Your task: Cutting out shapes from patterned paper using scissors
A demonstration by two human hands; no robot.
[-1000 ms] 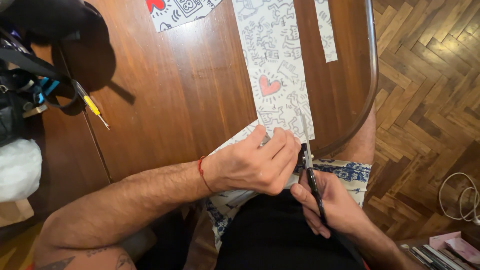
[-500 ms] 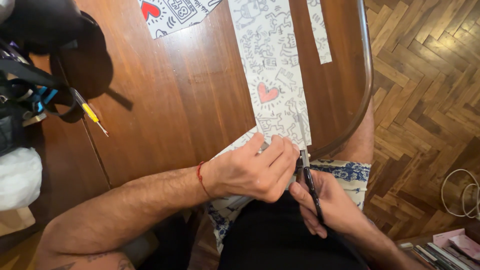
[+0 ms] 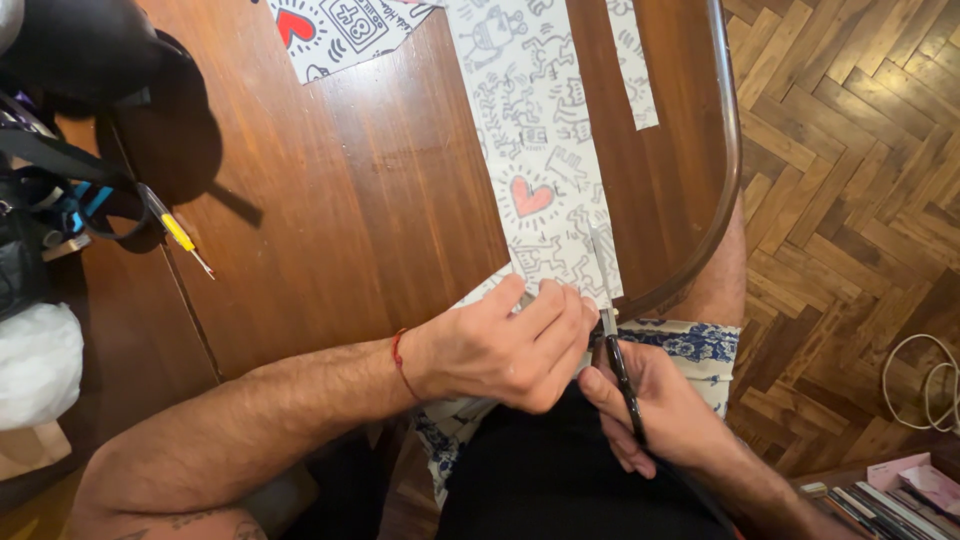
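Observation:
A long strip of white paper with black doodles and a red heart (image 3: 535,150) lies on the dark wooden table (image 3: 380,220). My left hand (image 3: 505,345) presses the strip's near end at the table's edge, a red string around the wrist. My right hand (image 3: 655,410) grips black-handled scissors (image 3: 610,325), their blades lying along the strip's right side near its lower end.
A narrow cut strip (image 3: 632,65) lies to the right, another doodled sheet (image 3: 340,30) at the top. A yellow-handled screwdriver (image 3: 180,235) and black bag (image 3: 70,120) sit left. Herringbone wood floor (image 3: 850,200) and a white cable (image 3: 925,385) are on the right.
The scissors have advanced slightly up along the strip's right side. Both hands stay at the table's near edge; the view shifted a little.

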